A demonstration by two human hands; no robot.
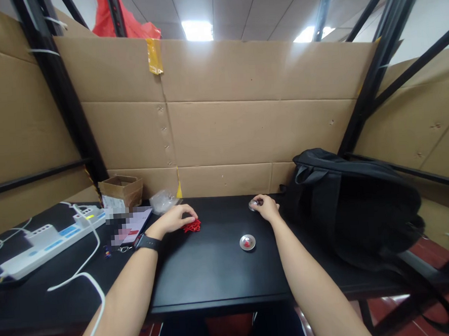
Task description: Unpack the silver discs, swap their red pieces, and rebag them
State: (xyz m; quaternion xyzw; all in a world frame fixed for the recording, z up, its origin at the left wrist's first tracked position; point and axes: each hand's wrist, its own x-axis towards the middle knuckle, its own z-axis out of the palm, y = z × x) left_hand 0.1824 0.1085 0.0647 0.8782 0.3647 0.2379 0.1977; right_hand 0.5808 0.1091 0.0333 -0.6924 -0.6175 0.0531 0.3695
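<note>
My left hand (175,217), with a dark watch on the wrist, is over a small tangled heap of red string (192,226). Its thumb and fingers are brought together at the heap's upper edge. Farther right, my right hand (267,207) grips a small shiny round dish or lid (253,206) by its edge, at or just above the table. Its fingers cover part of that piece. Between the hands and closer to me sits a small round metal dish (247,242) with a little red piece inside.
A black backpack (348,206) stands on the right of the black table (216,285). To the left are a white power strip (58,244) with cables, a phone-like flat item (137,226), an open cardboard box (122,192) and a clear plastic bag (163,201). Cardboard panels (222,132) wall the back.
</note>
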